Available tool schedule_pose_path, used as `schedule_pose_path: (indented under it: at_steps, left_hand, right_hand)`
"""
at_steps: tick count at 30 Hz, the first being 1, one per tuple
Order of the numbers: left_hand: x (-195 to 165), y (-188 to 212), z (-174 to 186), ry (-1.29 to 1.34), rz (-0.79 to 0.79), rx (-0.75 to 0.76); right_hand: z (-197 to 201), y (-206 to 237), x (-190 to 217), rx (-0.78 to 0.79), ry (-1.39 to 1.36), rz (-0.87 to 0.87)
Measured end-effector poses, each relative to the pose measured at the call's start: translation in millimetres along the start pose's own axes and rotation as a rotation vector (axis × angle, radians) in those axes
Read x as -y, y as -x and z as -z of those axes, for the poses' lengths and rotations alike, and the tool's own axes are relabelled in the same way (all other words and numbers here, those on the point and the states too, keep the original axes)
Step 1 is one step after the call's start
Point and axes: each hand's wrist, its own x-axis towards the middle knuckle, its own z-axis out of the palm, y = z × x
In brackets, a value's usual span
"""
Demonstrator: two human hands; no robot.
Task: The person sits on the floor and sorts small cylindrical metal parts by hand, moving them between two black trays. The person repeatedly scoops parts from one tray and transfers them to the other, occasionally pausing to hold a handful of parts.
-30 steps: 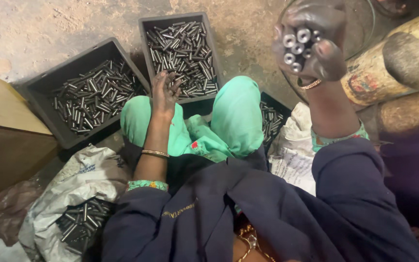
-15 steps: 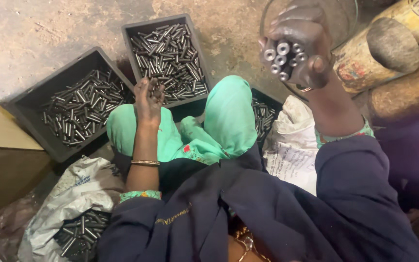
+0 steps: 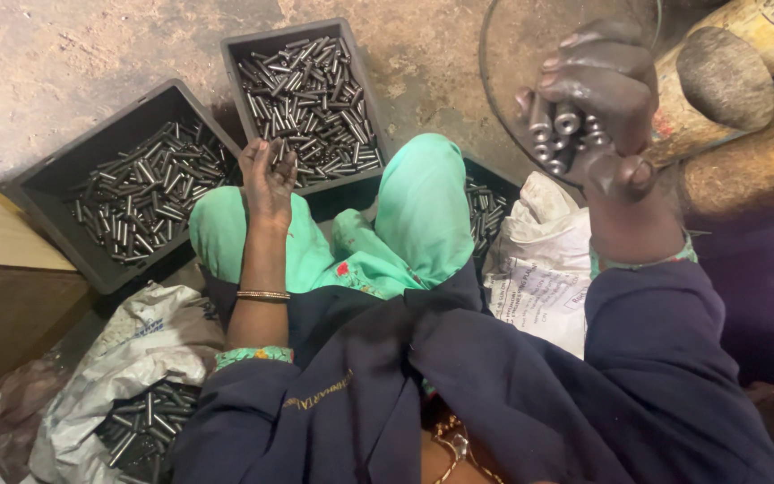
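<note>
Head view: right hand (image 3: pixel 597 112) gripping a bundle of short grey metal pins (image 3: pixel 564 125); left hand (image 3: pixel 268 170), loosely cupped, holding a few over two part-filled dark plastic trays (image 3: pixel 55 175), sack supply remaining

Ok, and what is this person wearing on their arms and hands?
Both hands are bare, no gloves. The left hand has thin gold-coloured bangles at the forearm. Both arms wear dark navy sleeves over green patterned cuffs; the right hand shows such a cuff at its wrist. The fingers look grimy.
</note>
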Motion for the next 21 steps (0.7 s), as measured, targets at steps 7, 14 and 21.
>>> schedule_pose_path:
  at_steps: [7, 14, 21]
  left_hand:
    - [2.6, -10.1, 2.6, -0.113, -0.089, 0.004]
    - [-11.2, -2.9, -9.1, -0.012, -0.085, -0.041]
    - [-25.8, 5.3, -11.0, -0.005, -0.104, -0.058]
  right_hand:
    - [-1.5, 18.7, -18.5, -0.059, -0.028, 0.022]
    - [-38.0, 31.3, -45.4, -0.134, -0.165, 0.036]
    - [-43.2, 11.5, -35.9, -0.033, -0.096, 0.077]
